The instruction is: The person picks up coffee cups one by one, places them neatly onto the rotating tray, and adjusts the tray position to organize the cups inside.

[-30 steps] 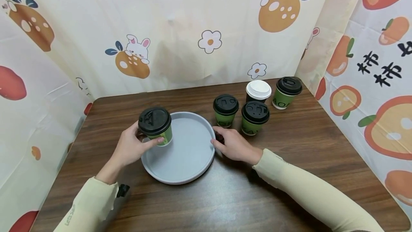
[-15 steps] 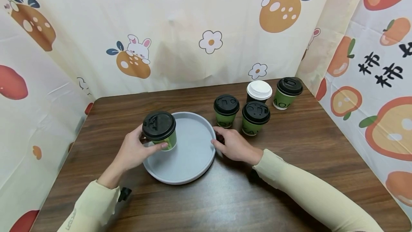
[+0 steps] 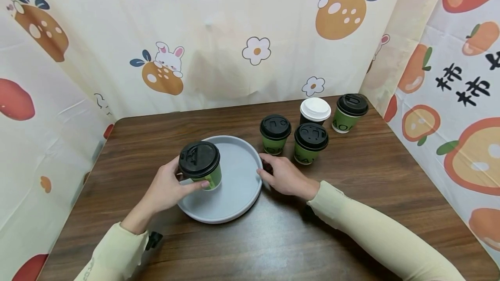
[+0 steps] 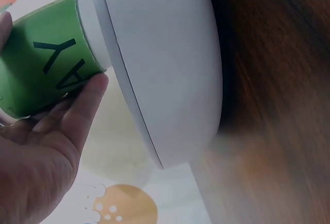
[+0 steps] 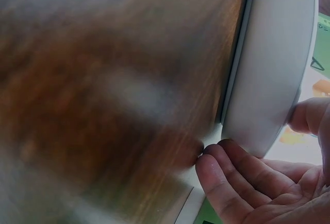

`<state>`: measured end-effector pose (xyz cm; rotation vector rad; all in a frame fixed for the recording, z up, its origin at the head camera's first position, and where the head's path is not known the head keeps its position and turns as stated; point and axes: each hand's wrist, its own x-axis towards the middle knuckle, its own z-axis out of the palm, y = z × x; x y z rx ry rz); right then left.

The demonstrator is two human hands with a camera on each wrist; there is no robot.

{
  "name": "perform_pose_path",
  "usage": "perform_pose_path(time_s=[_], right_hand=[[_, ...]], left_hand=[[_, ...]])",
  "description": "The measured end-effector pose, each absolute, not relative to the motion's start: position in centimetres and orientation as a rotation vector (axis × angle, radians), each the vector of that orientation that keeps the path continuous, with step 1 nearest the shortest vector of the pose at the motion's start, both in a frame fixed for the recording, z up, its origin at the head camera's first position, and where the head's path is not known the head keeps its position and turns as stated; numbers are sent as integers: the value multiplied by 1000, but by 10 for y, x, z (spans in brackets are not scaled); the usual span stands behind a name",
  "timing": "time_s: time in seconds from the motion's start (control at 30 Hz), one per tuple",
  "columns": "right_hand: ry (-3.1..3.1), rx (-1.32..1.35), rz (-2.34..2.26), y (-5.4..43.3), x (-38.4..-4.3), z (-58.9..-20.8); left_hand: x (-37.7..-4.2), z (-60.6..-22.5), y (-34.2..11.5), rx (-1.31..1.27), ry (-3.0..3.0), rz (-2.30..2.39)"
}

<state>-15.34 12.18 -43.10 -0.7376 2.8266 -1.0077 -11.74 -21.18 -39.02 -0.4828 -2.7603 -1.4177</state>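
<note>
A green paper coffee cup (image 3: 200, 159) with a black lid is upright over the left part of a round grey tray (image 3: 239, 185). My left hand (image 3: 166, 189) grips this cup from the left, its thumb across the near side. In the left wrist view the green cup (image 4: 44, 59) has its base just behind the tray's rim; whether it touches the tray's floor I cannot tell. At the tray's right edge, my right hand (image 3: 287, 176) holds the rim. The right wrist view has the thumb on the rim and the fingers (image 5: 258, 175) against the lower side.
Right behind my right hand stand two black-lidded green cups, one nearer the tray (image 3: 274, 135) and one beside it (image 3: 310, 144). Farther back are a white-lidded cup (image 3: 314, 111) and another green cup (image 3: 347, 114). Printed cloth (image 3: 218, 73) hangs behind the wooden table (image 3: 273, 246).
My left hand has carried the cup to the right and slightly toward me over the tray. The right hand keeps its place on the rim.
</note>
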Motion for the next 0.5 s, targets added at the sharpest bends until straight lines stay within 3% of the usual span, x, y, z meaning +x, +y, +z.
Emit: perform_pose_path(time_s=[0.5], right_hand=[[2820, -759, -1020, 123, -153, -432]], left_hand=[[-111, -398, -209, -650, -2744, -1537]])
